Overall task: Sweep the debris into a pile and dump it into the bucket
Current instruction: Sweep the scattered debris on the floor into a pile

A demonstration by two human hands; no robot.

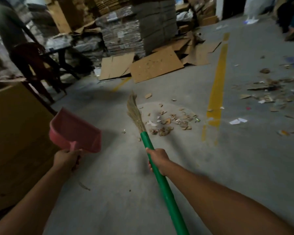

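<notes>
Left hand (66,159): curled round the handle of the dustpan (75,131), back of hand up.
Right hand (157,161): wrapped round the shaft of the broom (170,200), knuckles up.
Left arm: bare, stretched forward, nearly straight.
Right arm: bare, stretched forward and angled inward.
Spacing: hands well apart, roughly level.

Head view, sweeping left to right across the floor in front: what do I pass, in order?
pink dustpan → broom bristles → small debris pile → yellow floor line → scattered debris
</notes>
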